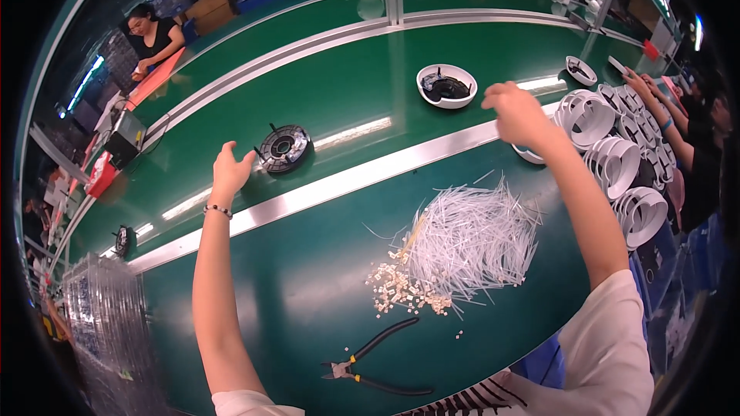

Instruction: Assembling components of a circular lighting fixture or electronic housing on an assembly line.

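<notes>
My left hand (232,171), with a beaded bracelet at its wrist, has thumb and fingers apart beside a round black part (285,148) lying on the green conveyor. Whether a fingertip touches its rim I cannot tell. Over the metal rail, my right hand (520,114) hangs with loosely bent fingers and nothing visible in them. Just left of it, a white bowl-shaped housing (465,100) holds a similar black part (447,86). Nearer me are a heap of thin white plastic strips (478,239), many small beige pieces (408,286) and diagonal cutters (347,368) with opened black handles.
White rings (586,119) are stacked at the right, near a co-worker's arms (667,112). Clear plastic trays (104,323) stand at lower left. Another black part (122,241) and a small white housing (580,70) are on the conveyor. A metal rail (347,180) borders my table.
</notes>
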{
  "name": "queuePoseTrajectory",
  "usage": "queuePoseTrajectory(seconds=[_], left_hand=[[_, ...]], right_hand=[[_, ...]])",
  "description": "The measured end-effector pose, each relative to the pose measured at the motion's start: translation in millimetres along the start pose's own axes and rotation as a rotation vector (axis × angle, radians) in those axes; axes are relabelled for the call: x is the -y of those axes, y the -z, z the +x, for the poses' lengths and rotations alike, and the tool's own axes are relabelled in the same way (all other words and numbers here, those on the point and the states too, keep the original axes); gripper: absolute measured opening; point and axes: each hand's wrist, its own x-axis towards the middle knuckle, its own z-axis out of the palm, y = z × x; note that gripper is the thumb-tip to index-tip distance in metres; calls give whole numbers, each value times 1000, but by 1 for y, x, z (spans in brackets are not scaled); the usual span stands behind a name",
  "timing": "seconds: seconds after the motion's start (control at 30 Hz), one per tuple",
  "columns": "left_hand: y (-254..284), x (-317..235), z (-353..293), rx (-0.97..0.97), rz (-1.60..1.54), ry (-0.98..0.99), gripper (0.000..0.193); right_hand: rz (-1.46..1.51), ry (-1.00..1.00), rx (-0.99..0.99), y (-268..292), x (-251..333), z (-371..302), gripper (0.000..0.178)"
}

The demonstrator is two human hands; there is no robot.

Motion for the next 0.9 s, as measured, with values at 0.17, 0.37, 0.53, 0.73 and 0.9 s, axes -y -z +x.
queuePoseTrajectory(seconds=[0.17, 0.37, 0.53, 0.73, 0.9], left_hand=[[-24, -10, 18, 116, -272, 286, 62], [-38, -55, 23, 136, -222, 323, 49], [-31, -74, -3, -26, -543, 283, 32], [16, -78, -77, -210, -929, 168, 28], [75, -88, -137, -226, -1336, 232, 26]], right_hand=[[92, -145, 84, 8, -54, -54, 24], [-106, -308, 242, -4, -52, -103, 24], [-218, -315, 159, -27, -74, -117, 9], [-24, -118, -186, 14, -3, -102, 16], [559, 401, -194, 87, 154, -97, 21]])
